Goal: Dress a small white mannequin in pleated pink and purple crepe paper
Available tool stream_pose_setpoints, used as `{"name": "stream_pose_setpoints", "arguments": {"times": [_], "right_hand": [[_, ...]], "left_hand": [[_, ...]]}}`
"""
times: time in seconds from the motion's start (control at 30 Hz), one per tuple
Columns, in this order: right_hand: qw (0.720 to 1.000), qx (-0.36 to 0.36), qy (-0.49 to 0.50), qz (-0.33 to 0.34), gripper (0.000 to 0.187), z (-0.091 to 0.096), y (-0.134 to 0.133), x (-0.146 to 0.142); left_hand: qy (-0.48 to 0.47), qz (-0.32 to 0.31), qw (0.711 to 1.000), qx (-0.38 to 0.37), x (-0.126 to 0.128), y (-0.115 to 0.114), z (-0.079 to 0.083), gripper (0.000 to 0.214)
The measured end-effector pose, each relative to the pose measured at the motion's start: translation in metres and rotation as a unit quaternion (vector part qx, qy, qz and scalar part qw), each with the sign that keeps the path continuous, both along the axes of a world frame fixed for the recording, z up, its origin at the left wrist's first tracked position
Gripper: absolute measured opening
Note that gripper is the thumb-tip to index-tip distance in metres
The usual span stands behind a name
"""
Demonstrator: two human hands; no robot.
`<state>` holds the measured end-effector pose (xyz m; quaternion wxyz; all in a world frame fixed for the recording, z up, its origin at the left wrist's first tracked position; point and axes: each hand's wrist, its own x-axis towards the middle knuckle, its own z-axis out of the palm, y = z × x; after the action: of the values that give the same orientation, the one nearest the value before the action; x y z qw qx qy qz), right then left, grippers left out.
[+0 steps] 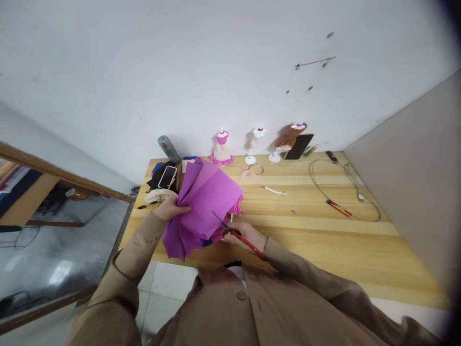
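A large piece of purple fabric is raised above the near left part of the table, folded and creased. My left hand is closed on its left edge, thumb on top. Red-handled scissors lie in my right hand, their dark blades pointing up and left across the lower right of the fabric. Whether the blades touch the cloth I cannot tell. Bright pink cloth and a bit of dark blue cloth show from behind the purple fabric.
Small dress forms, one in a pink dress, stand along the wall. A bottle and a phone on dark cloth are at the left. A looped cable and a red tool lie on the wooden table at the right.
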<state>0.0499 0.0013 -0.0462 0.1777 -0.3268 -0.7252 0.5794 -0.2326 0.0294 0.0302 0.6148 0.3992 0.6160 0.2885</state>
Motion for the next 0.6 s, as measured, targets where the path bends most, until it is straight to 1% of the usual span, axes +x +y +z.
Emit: {"name": "stream_pose_setpoints", "arguments": {"times": [0.2, 0.33, 0.47, 0.6], "right_hand": [[0.999, 0.023, -0.044, 0.004, 0.033, 0.0001, 0.0002, 0.0002], [0.998, 0.034, -0.045, 0.020, 0.037, 0.0001, 0.0003, 0.0006], [0.999, 0.028, -0.038, 0.016, 0.038, -0.0024, -0.0007, -0.0004], [0.999, 0.026, -0.032, 0.018, 0.043, -0.0057, -0.0020, -0.0008]], "left_hand": [[0.012, -0.005, 1.000, 0.007, -0.0020, 0.0011, 0.0005, 0.043], [0.021, -0.004, 1.000, 0.004, -0.0026, 0.0012, 0.0012, 0.042], [0.036, -0.013, 0.999, 0.017, -0.0017, 0.0014, 0.0015, 0.039], [0.045, -0.026, 0.998, 0.033, -0.0007, 0.0021, 0.0023, 0.038]]}}
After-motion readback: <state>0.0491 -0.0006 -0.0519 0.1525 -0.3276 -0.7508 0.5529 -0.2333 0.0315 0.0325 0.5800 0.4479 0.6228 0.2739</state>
